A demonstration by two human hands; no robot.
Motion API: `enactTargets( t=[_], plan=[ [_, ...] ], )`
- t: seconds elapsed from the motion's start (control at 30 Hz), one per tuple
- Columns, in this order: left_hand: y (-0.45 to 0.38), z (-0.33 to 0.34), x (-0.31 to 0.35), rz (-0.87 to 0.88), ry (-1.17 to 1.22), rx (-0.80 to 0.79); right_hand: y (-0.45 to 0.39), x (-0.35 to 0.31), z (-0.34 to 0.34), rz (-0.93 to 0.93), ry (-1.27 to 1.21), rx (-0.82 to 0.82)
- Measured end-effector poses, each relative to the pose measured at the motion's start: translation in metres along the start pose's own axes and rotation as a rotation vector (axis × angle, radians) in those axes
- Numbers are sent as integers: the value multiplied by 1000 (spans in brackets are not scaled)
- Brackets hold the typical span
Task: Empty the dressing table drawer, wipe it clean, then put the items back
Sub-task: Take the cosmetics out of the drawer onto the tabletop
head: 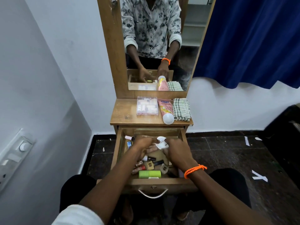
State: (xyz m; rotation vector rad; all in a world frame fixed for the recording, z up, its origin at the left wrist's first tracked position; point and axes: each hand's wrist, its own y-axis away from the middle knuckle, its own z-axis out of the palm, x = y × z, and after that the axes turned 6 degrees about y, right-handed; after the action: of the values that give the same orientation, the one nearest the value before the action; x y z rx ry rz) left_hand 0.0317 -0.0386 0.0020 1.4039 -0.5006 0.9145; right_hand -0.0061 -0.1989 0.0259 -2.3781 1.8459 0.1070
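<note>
both my hands are in the open drawer [119,153] in the middle of the frame. my right hand [176,151] has its grip on a white round pot [160,142]. my left hand [142,144] is just left of it, curled; i cannot tell if it holds anything. the surface [125,114] is straight above.

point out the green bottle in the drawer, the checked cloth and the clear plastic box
green bottle [149,174], head view, middle of its body
checked cloth [181,109], head view, centre of the folded top
clear plastic box [147,105], head view, middle of the lid
</note>
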Motion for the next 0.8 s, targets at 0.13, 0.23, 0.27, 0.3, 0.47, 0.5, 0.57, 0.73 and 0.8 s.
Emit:
enactTargets(
  t=[0.13, 0.23, 0.27, 0.3, 0.47, 0.5, 0.57, 0.73, 0.8],
  plan=[
    [13, -41, 27, 36, 22, -35, -10, -22, -3, -108, -259, 109],
    [19, -57, 48, 122, 69, -31, -17, -40, -13, -192, -359, 238],
    [18, -59, 54, 162, 87, -16, -22, -44, -17, -199, -385, 258],
    [18, -59, 61, 198, 99, 6, -28, -48, -20, -197, -402, 269],
    [8, -52, 86, 323, 117, 41, -66, -56, -31, -151, -400, 307],
    [5, -51, 91, 338, 98, 54, -72, -57, -33, -140, -398, 306],
    [-2, -48, 99, 356, 57, 85, -84, -59, -36, -133, -386, 306],
    [-23, -43, 113, 457, -207, 174, -110, -62, -36, -76, -357, 308],
    [-35, -42, 116, 516, -317, 214, -121, -64, -36, -43, -343, 293]
  ],
)
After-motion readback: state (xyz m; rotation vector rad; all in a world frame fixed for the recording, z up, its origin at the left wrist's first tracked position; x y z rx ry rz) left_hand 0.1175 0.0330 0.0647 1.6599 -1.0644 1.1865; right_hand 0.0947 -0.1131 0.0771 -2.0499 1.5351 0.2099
